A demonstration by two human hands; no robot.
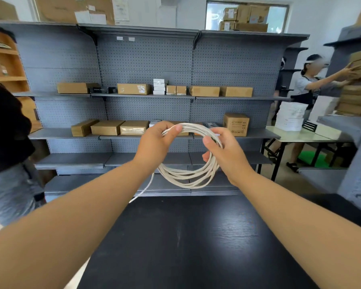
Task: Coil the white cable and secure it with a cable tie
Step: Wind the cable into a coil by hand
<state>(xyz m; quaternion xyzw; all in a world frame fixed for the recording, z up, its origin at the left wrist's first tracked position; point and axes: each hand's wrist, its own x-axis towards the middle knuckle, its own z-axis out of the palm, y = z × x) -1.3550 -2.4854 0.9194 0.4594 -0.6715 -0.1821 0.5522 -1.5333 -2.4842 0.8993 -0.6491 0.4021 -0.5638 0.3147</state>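
Note:
The white cable [188,176] is wound into a round coil of several loops, held up in the air above the far edge of the black table [192,243]. My left hand [154,142] grips the coil's upper left part, thumb on top. My right hand [225,151] grips the coil's right side, thumb over the strands. A loose tail of the cable [143,189] hangs from the coil's lower left down toward the table edge. No cable tie is in view.
Grey pegboard shelving [146,59] with cardboard boxes [133,89] stands behind the table. A person in dark clothes [6,130] is close at my left. Another person [308,84] handles boxes at the right by a pale table [300,136].

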